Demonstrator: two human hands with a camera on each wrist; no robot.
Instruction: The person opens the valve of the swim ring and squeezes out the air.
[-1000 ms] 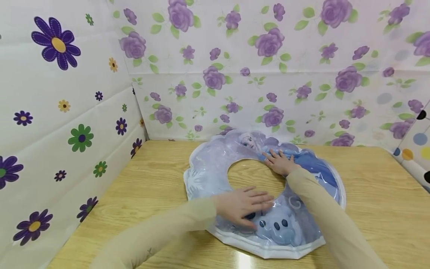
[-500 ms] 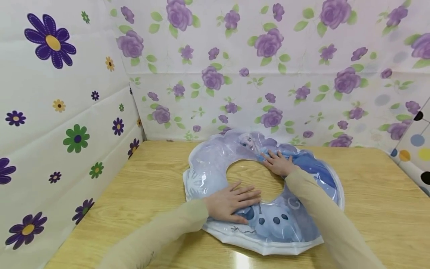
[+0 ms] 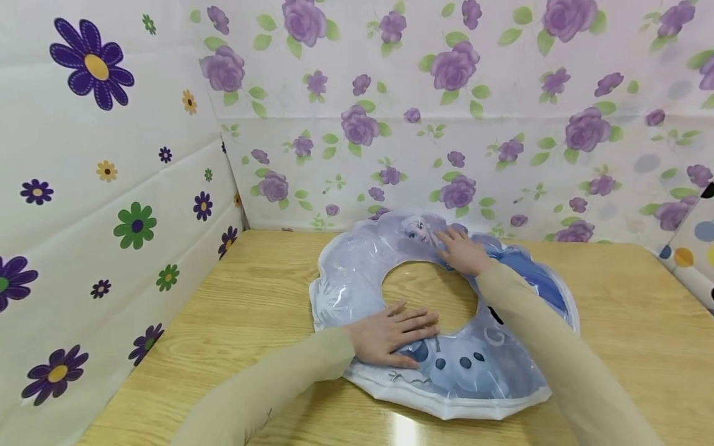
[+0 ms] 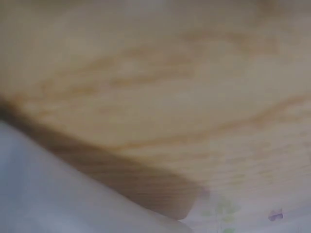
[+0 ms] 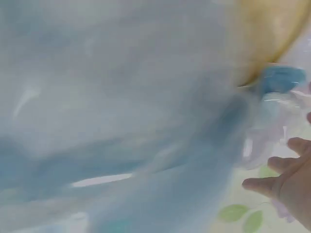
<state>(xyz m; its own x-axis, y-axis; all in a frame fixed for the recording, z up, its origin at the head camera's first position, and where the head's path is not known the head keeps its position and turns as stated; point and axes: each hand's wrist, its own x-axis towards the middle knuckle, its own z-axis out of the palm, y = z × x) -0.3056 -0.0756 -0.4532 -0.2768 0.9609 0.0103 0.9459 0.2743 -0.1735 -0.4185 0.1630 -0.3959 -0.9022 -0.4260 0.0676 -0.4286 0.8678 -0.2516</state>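
Observation:
A soft-looking swim ring [image 3: 357,272], pale blue and lilac with a cartoon figure and a snowman printed on it, lies flat on the wooden table. My left hand [image 3: 390,337] rests on its near left part, fingers straight and spread. At the far right part, my right hand [image 3: 465,253] is over the ring with extended fingers; whether the palm touches cannot be told. The right wrist view shows spread fingertips of the right hand [image 5: 296,187] beside the blurred ring [image 5: 121,121]. In the left wrist view only a pale ring edge [image 4: 43,189] shows, without the hand.
Table surface [image 3: 268,291] shows to the left of the ring and through its hole. Behind it stands a wall covering [image 3: 334,161] with purple roses. A flowered sheet [image 3: 111,217] borders the left side, and a dotted one [image 3: 691,248] the right.
My left hand has come down and slightly left onto the ring's near part. The right hand has shifted a little farther back along the ring. The ring stays in nearly the same place.

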